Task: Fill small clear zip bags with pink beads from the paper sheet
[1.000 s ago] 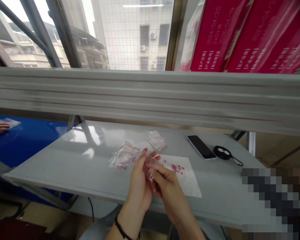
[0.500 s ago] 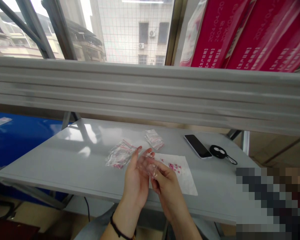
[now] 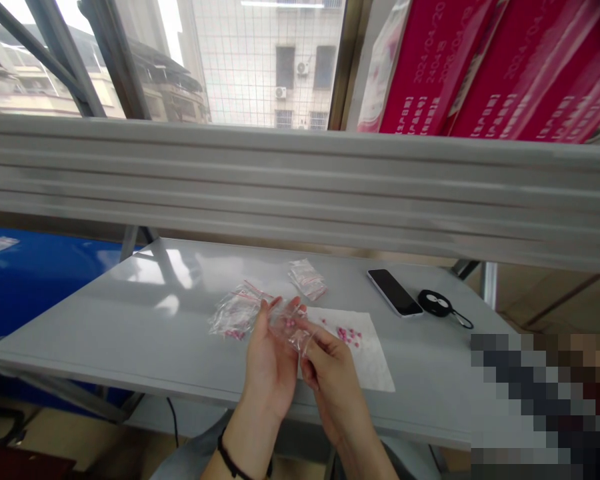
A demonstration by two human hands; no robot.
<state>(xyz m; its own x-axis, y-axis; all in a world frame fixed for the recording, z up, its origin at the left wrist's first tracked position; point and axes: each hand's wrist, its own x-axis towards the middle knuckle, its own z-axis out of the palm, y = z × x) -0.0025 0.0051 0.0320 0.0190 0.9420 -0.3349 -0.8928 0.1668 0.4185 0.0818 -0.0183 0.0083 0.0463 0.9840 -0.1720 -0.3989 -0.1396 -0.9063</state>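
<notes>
A small clear plastic bag (image 3: 298,341) is held between my two hands above the table's near side. My left hand (image 3: 275,370) is turned palm up, its fingers behind the bag and its thumb raised at the left. My right hand (image 3: 330,367) pinches the bag's right side, thumb and fingers closed on the film. A few small pink pieces (image 3: 290,323) show through the bag, near my left fingers. To the right of my hands, several more pink pieces (image 3: 349,335) lie on a white paper sheet (image 3: 375,363), partly hidden by my right hand.
A loose heap of clear bags (image 3: 235,310), with pink pieces at its near edge, lies left of my hands. Behind them is a flatter stack of bags (image 3: 307,279). A phone (image 3: 394,292) and a black strapped item (image 3: 436,303) lie right. A grey beam (image 3: 300,180) crosses above the table.
Pink pieces now show in the bag by my left fingers, where I could not make them out before. My hands have barely shifted; the view has moved slightly.
</notes>
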